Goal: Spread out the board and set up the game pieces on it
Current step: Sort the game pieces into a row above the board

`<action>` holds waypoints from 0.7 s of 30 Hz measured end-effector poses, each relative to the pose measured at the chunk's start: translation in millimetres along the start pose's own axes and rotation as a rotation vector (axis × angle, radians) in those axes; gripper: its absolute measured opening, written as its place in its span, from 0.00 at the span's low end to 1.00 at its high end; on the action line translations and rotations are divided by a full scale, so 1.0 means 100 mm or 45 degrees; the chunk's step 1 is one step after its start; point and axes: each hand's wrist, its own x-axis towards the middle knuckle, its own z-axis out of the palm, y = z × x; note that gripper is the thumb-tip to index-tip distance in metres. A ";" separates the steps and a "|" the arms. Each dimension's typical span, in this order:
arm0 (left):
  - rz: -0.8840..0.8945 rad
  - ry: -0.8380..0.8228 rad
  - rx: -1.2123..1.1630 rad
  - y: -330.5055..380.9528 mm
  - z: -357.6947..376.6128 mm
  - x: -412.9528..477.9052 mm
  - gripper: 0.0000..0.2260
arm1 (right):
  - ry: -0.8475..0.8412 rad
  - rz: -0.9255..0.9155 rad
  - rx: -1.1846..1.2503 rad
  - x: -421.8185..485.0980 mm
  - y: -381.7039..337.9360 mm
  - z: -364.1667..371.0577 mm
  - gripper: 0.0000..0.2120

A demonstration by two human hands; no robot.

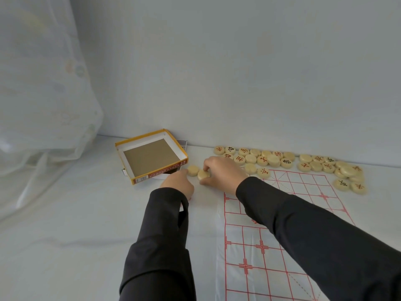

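A white sheet board with a red grid [282,224] lies spread on the white surface, running from the centre to the lower right. Several round cream game pieces [267,159] with red or black characters lie in a loose heap beyond its far edge, and more pieces [338,170] sit at its far right corner. Two blank-faced pieces lie left of the board. My right hand [221,172] pinches one of them [203,174] between fingers and thumb. My left hand [179,184] lies just beside it, a fingertip near the other piece [193,170]; its fingers are mostly hidden.
An open yellow-edged cardboard box [152,157] with nothing in it sits left of the pieces, close to the white wall. A sheer white curtain [43,105] hangs at the far left. Both dark sleeves cross the near part of the surface.
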 end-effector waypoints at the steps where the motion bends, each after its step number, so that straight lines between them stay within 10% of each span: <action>1: -0.002 -0.008 0.003 0.00 -0.01 -0.01 0.26 | 0.006 0.016 0.017 0.00 -0.01 0.01 0.12; 21: -0.050 -0.055 0.003 -0.04 -0.08 0.00 0.16 | 0.130 0.034 0.226 0.10 0.02 0.04 0.14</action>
